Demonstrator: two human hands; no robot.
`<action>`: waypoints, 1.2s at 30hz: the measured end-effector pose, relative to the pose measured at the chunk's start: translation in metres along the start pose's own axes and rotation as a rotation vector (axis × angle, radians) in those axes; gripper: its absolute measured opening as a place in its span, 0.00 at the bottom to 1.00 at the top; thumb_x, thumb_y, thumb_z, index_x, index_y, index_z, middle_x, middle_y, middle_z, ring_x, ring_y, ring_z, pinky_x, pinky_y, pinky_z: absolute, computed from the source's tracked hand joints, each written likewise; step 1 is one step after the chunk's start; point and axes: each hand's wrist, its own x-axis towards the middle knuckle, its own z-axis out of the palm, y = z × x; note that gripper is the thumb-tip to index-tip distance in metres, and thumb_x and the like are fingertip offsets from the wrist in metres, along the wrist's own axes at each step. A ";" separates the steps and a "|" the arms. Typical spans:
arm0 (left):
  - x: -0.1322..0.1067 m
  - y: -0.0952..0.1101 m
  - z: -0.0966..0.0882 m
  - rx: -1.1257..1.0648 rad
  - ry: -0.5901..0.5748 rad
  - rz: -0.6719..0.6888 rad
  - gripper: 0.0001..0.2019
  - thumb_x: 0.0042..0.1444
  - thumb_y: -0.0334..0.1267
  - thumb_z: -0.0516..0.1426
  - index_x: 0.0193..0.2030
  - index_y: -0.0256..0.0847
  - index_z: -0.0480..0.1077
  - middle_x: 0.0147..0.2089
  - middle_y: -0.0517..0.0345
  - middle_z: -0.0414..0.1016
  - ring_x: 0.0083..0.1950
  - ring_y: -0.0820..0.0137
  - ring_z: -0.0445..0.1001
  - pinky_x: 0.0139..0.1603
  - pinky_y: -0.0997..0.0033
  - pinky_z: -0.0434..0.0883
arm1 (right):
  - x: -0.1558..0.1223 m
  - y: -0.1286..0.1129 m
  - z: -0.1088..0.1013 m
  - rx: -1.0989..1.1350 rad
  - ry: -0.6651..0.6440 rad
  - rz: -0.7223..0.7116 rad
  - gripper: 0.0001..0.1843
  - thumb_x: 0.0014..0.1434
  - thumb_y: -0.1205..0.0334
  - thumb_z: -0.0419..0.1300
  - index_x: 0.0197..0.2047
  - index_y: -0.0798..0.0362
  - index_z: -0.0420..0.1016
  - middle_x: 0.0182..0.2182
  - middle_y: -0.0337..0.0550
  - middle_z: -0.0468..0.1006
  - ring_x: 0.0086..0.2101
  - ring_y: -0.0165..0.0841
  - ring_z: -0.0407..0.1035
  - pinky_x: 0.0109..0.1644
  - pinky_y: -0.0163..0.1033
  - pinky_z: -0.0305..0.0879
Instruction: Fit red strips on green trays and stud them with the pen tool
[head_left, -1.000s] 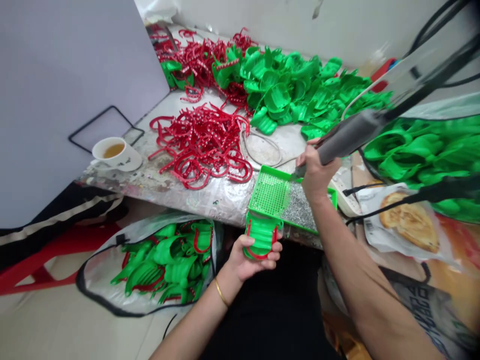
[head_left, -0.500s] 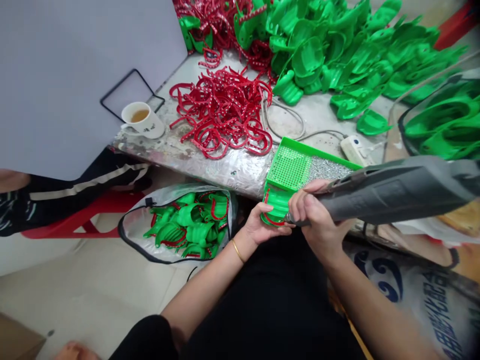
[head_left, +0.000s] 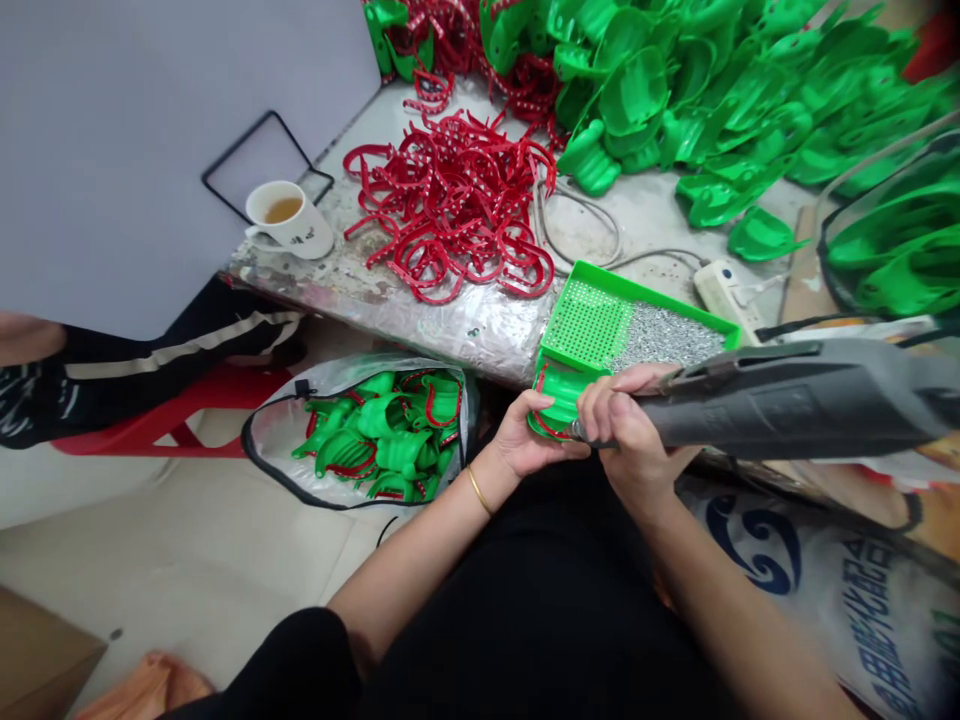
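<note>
**Left hand point(head_left: 536, 435) closes on a red-rimmed green shell, grey tool at its edge**

We grip a glossy green plastic shell with a red rim point(head_left: 559, 402) in the curled left hand, just off the desk's edge. Our right hand point(head_left: 626, 430) wraps around a bulky grey power-tool handle point(head_left: 787, 405), its thin metal tip point(head_left: 576, 431) at the shell's edge. More rimmed shells fill a silver-lined woven bag point(head_left: 360, 440) on the floor. A tangle of loose, studded red plastic rims point(head_left: 450, 210) and a heap of green plastic shells point(head_left: 637, 100) lie on the scuffed foil-covered desk point(head_left: 480, 330), beside a green perforated tray point(head_left: 589, 325) partly filled with silver granules point(head_left: 667, 335).
</note>
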 end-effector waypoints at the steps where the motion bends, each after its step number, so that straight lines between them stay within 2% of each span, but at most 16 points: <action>1: 0.000 0.000 0.000 -0.005 -0.010 -0.002 0.20 0.44 0.36 0.56 0.46 0.31 0.69 0.35 0.50 0.74 0.34 0.66 0.71 0.34 0.66 0.66 | 0.000 0.000 0.000 0.011 -0.007 -0.008 0.06 0.56 0.68 0.59 0.37 0.49 0.68 0.17 0.31 0.63 0.16 0.27 0.59 0.20 0.35 0.58; 7: -0.002 0.000 0.003 -0.044 -0.007 -0.032 0.23 0.46 0.36 0.54 0.50 0.29 0.67 0.36 0.49 0.75 0.35 0.65 0.72 0.38 0.63 0.67 | -0.002 0.003 -0.001 0.032 -0.028 -0.036 0.07 0.55 0.68 0.58 0.37 0.48 0.68 0.18 0.31 0.63 0.16 0.27 0.59 0.23 0.36 0.58; 11: -0.003 0.000 0.004 -0.076 -0.011 -0.048 0.25 0.45 0.36 0.55 0.52 0.30 0.66 0.38 0.49 0.75 0.36 0.66 0.71 0.38 0.65 0.67 | -0.010 0.004 0.001 0.004 -0.015 -0.071 0.07 0.55 0.67 0.58 0.37 0.46 0.67 0.17 0.30 0.62 0.16 0.28 0.60 0.23 0.36 0.58; 15: -0.005 0.000 0.007 -0.073 -0.046 -0.041 0.24 0.44 0.37 0.57 0.50 0.29 0.68 0.36 0.50 0.75 0.35 0.67 0.70 0.36 0.69 0.65 | -0.007 0.000 -0.001 0.006 -0.014 0.014 0.07 0.56 0.66 0.57 0.39 0.46 0.67 0.17 0.30 0.62 0.17 0.29 0.60 0.22 0.36 0.59; 18: -0.005 0.001 0.010 -0.092 -0.104 -0.072 0.23 0.45 0.38 0.57 0.48 0.28 0.69 0.37 0.48 0.73 0.35 0.69 0.68 0.33 0.74 0.62 | 0.019 -0.010 -0.009 0.046 -0.012 0.050 0.06 0.56 0.65 0.57 0.39 0.48 0.67 0.16 0.30 0.61 0.16 0.27 0.58 0.20 0.34 0.56; 22: -0.004 0.002 0.013 -0.106 -0.154 -0.119 0.30 0.43 0.40 0.58 0.53 0.23 0.65 0.38 0.46 0.68 0.34 0.71 0.63 0.31 0.77 0.57 | 0.084 -0.019 -0.027 -0.014 0.133 -0.106 0.08 0.54 0.64 0.61 0.39 0.50 0.69 0.15 0.29 0.60 0.16 0.25 0.56 0.21 0.32 0.56; 25: -0.003 0.002 0.013 -0.101 -0.154 -0.117 0.30 0.43 0.40 0.58 0.53 0.22 0.65 0.38 0.46 0.66 0.34 0.72 0.61 0.30 0.78 0.56 | 0.133 -0.006 -0.044 -0.116 0.249 -0.213 0.07 0.53 0.63 0.62 0.35 0.53 0.69 0.16 0.30 0.61 0.16 0.24 0.58 0.21 0.32 0.57; 27: -0.002 0.001 0.012 -0.099 -0.148 -0.128 0.30 0.43 0.39 0.58 0.53 0.23 0.65 0.38 0.47 0.65 0.34 0.72 0.60 0.30 0.78 0.56 | 0.156 0.012 -0.053 -0.186 0.294 -0.213 0.08 0.52 0.62 0.62 0.35 0.54 0.69 0.17 0.30 0.63 0.16 0.24 0.60 0.20 0.31 0.56; 31: 0.000 0.002 0.011 -0.086 -0.143 -0.124 0.30 0.43 0.39 0.57 0.53 0.23 0.65 0.38 0.47 0.66 0.33 0.72 0.60 0.30 0.77 0.55 | 0.177 0.047 -0.064 -0.242 0.322 -0.195 0.09 0.51 0.61 0.61 0.35 0.56 0.69 0.16 0.31 0.65 0.16 0.25 0.61 0.21 0.32 0.59; 36: 0.000 0.003 0.011 -0.064 -0.145 -0.131 0.31 0.42 0.39 0.58 0.53 0.24 0.65 0.38 0.46 0.66 0.34 0.72 0.60 0.30 0.77 0.54 | 0.179 0.066 -0.068 -0.268 0.330 -0.181 0.09 0.51 0.62 0.62 0.35 0.57 0.70 0.15 0.31 0.66 0.16 0.25 0.62 0.21 0.31 0.60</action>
